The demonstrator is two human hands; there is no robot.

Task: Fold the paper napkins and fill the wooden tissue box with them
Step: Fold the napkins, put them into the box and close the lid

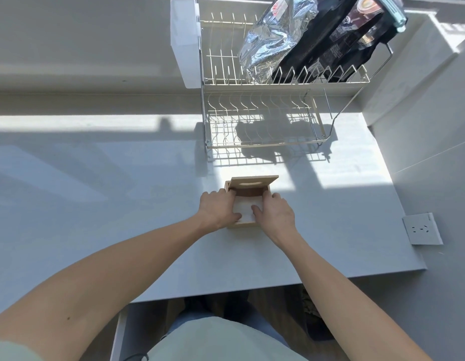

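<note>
Pale counter [96, 204], sunlit at the back. Two-tier dish rack [265, 118] behind, foil bag [273, 40] and dark bags [338, 40] on top. Wooden box [243, 225] near the front edge, lid [253, 181] tipped back. White napkins [245, 208] inside, pressed down by left hand [218, 207] and right hand [275, 213], fingers spread, a little apart, gripping nothing.

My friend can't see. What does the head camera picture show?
Two bare hands, left hand and right hand, press white napkins into an open wooden box on a grey counter. A dish rack stands behind.
</note>
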